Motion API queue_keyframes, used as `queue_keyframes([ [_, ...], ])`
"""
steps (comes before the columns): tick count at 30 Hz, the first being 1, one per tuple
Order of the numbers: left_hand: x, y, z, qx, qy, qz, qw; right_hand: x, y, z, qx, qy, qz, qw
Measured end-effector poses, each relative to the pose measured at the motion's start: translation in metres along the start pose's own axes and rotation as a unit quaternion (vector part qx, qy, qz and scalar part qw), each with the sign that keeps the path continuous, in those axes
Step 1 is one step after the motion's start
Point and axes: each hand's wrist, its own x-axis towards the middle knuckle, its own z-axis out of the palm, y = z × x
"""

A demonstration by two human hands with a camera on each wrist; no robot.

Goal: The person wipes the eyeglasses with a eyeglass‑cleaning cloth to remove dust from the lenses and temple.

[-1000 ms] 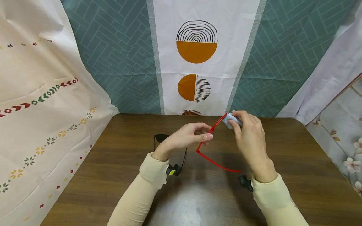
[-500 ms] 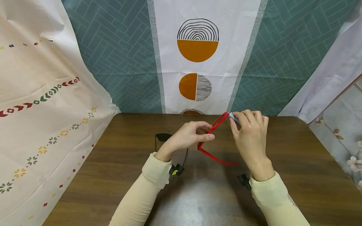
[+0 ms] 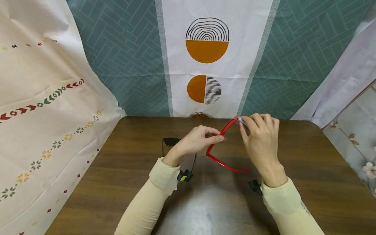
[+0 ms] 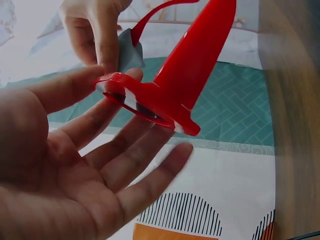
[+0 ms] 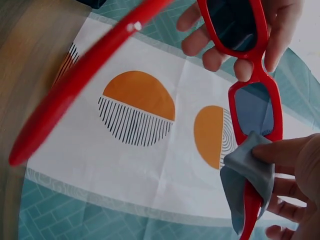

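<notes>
Red-framed sunglasses [image 3: 225, 165] with dark lenses are held above the table, their temples spread. My left hand [image 3: 197, 141] pinches them around the bridge between thumb and fingers. At the far end of the frame, my right hand [image 3: 262, 143] grips a small grey-blue cloth [image 5: 248, 159]. In the right wrist view the cloth is folded around the hinge end and the start of one temple, touching the lower rim. The other temple sticks out free toward the person. From the left wrist view, the cloth [image 4: 130, 54] sits just beyond my left fingertips.
A pair of black sunglasses [image 3: 170, 141] lies on the brown wooden table [image 3: 123, 182], partly hidden behind the left wrist. Patterned cloth hangings [image 3: 138, 65] surround the table at the back and both sides. Small black wrist cameras [image 3: 185, 176] are below the wrists.
The red sunglasses have tilted, so their rims show more openly. The right fingers have closed tighter over the cloth, so less of it shows. The left hand keeps its hold.
</notes>
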Motion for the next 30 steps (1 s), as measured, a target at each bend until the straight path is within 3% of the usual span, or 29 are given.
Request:
queue_keyframes([
  [13,-0.002,0.004,-0.003,-0.041,0.024,-0.008,0.9989,0.001,0.009,-0.003,0.006,-0.009,-0.009,1.0],
  [18,-0.004,0.004,-0.005,-0.069,0.054,-0.01,0.9961,0.001,0.015,-0.006,0.007,-0.011,-0.007,1.0],
  [30,-0.003,0.0,-0.007,-0.186,0.102,-0.002,0.9772,0.004,0.021,-0.012,0.026,0.01,0.019,0.999],
])
